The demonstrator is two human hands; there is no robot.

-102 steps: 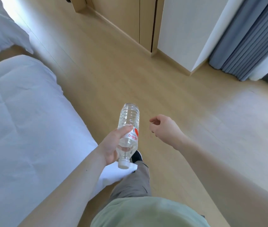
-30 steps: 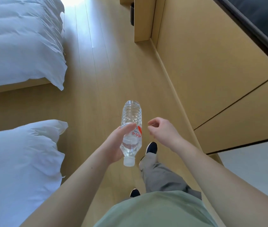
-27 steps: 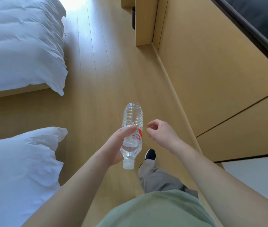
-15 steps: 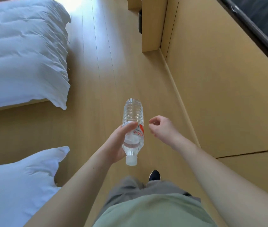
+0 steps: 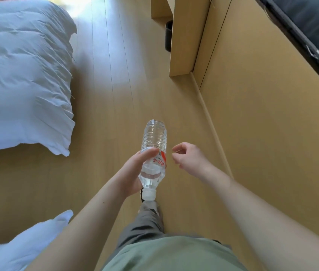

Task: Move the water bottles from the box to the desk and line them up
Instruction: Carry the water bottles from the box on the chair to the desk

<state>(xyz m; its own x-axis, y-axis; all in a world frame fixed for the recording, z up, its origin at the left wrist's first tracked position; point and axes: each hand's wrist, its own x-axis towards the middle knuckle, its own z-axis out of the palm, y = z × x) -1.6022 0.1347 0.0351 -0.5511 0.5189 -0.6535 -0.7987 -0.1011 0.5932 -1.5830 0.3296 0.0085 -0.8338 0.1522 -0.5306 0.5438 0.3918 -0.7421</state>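
Observation:
My left hand (image 5: 134,173) grips a clear plastic water bottle (image 5: 154,141) around its middle, over the red and white label. The bottle points away from me with its white cap toward my body. My right hand (image 5: 188,158) hovers just right of the bottle with loosely curled fingers and holds nothing. Neither the box nor the desk top shows in the head view.
A bed with white bedding (image 5: 22,75) lies at the left, and a second white duvet corner (image 5: 18,249) at the lower left. A wooden panel wall (image 5: 271,133) runs along the right with a dark screen (image 5: 314,22) above. A black bin (image 5: 168,36) stands ahead by a wooden upright (image 5: 184,36).
I have walked forward along the wooden floor between the beds and the wall. The beds slid back toward me. My left hand kept its grip on the bottle; my right hand stayed beside it.

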